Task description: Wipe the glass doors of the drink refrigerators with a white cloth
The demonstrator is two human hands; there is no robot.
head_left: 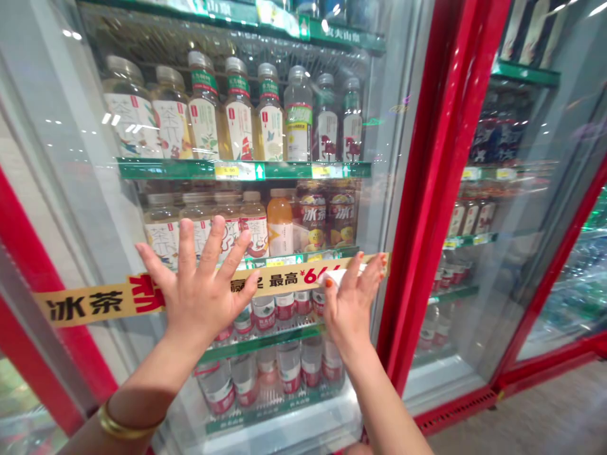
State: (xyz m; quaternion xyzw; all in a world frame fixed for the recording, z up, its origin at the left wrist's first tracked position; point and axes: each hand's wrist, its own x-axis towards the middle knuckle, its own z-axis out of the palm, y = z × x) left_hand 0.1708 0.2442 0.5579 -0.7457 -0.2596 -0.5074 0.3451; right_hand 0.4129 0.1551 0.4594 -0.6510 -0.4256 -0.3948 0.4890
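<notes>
My left hand [202, 284] is spread wide in front of the glass door [156, 373] of a drinks fridge, its fingers over a yellow printed strip [95, 303] that runs across the glass. Whether its palm touches the glass I cannot tell. Farther right, my right hand [353, 303] has a white cloth or tissue [337, 275] under its fingers, held against the strip's right end. Part of the white piece is hidden by the hand. A gold bangle [126, 424] circles the left wrist.
Behind the glass, bottled drinks [270, 120] and dark cans [313, 218] stand on shelves with green edges [190, 169]. A red door frame [439, 189] rises at the right, beside another stocked fridge [474, 265]. Floor [545, 404] shows at the lower right.
</notes>
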